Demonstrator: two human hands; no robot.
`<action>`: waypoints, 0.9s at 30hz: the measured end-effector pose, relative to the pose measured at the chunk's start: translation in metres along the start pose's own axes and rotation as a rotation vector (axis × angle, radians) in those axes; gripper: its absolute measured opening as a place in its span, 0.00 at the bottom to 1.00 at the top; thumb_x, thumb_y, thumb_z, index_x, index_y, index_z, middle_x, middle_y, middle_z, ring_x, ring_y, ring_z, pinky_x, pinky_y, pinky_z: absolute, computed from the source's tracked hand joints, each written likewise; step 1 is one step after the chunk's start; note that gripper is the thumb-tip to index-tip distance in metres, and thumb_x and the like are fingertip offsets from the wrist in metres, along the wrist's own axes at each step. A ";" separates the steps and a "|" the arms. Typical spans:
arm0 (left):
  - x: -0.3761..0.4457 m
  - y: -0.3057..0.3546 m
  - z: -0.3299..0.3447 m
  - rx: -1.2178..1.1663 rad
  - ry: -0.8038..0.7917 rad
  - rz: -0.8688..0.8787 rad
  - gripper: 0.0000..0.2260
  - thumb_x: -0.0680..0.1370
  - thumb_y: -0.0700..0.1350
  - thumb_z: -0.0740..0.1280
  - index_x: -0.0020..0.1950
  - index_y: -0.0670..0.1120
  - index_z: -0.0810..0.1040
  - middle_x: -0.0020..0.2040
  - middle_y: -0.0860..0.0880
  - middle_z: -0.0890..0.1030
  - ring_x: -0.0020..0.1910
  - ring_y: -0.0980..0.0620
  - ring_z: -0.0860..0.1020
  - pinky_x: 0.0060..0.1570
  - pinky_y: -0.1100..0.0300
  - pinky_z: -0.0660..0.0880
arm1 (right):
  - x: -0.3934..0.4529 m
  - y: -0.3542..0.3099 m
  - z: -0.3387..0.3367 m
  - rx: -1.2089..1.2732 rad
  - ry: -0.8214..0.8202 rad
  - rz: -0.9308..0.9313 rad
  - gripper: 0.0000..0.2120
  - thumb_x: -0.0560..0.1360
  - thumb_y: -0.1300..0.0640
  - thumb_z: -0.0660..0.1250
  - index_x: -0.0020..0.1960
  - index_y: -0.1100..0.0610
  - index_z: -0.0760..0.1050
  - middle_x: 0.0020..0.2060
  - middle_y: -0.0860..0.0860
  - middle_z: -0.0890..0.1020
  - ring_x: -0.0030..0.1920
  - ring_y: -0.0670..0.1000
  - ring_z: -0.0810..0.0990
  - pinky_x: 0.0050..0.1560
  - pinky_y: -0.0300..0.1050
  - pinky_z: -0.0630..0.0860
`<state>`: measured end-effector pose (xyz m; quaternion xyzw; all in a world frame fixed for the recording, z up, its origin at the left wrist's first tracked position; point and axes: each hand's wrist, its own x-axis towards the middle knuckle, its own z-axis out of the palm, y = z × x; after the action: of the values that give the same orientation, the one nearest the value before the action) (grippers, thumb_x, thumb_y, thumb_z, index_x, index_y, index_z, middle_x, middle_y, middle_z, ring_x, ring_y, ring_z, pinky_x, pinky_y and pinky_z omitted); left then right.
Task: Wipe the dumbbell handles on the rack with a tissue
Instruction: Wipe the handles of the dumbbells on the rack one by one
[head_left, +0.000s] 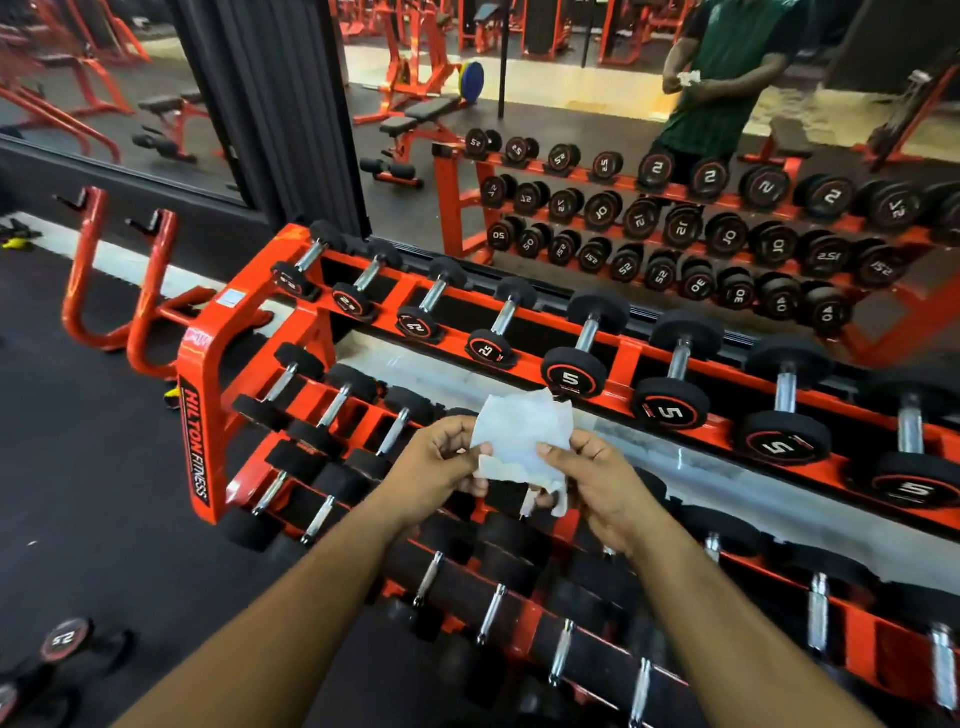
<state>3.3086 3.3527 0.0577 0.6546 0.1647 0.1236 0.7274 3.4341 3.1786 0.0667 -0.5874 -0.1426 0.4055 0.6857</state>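
Both hands, left hand (435, 462) and right hand (597, 483), pinch tissue (519, 436), hiding dumbbells behind.

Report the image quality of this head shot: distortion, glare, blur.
Head view: wide-angle lens bends the rack rails into curves toward the edges; chrome dumbbell handles carry bright glints; the mirror behind doubles the scene; the tissue and both hands, left hand and right hand, are sharp; corners soften slightly.

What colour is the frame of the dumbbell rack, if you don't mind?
Bright orange-red, with black lettering on the end post of the rack; head view.
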 end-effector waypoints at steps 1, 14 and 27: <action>-0.001 0.002 -0.007 0.006 -0.018 0.019 0.09 0.82 0.37 0.68 0.61 0.38 0.79 0.51 0.36 0.83 0.37 0.45 0.79 0.40 0.55 0.80 | -0.002 -0.002 0.005 -0.024 -0.018 -0.034 0.07 0.78 0.64 0.68 0.55 0.60 0.81 0.47 0.58 0.86 0.37 0.55 0.82 0.33 0.45 0.81; -0.011 0.033 -0.043 -0.153 -0.131 -0.012 0.13 0.79 0.42 0.62 0.44 0.46 0.86 0.52 0.42 0.82 0.51 0.45 0.80 0.53 0.49 0.79 | -0.014 -0.026 0.040 -0.261 -0.022 -0.298 0.20 0.77 0.75 0.60 0.40 0.54 0.82 0.44 0.56 0.82 0.44 0.56 0.82 0.40 0.46 0.80; -0.020 0.034 -0.053 0.032 0.001 -0.049 0.15 0.81 0.33 0.65 0.62 0.50 0.80 0.50 0.49 0.85 0.48 0.55 0.85 0.46 0.55 0.82 | -0.018 -0.024 0.024 -0.668 0.149 -0.406 0.15 0.78 0.70 0.63 0.44 0.53 0.81 0.43 0.50 0.84 0.43 0.53 0.82 0.47 0.51 0.81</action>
<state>3.2707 3.3968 0.0878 0.6619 0.1830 0.1036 0.7195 3.4159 3.1826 0.1005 -0.7656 -0.3298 0.1494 0.5317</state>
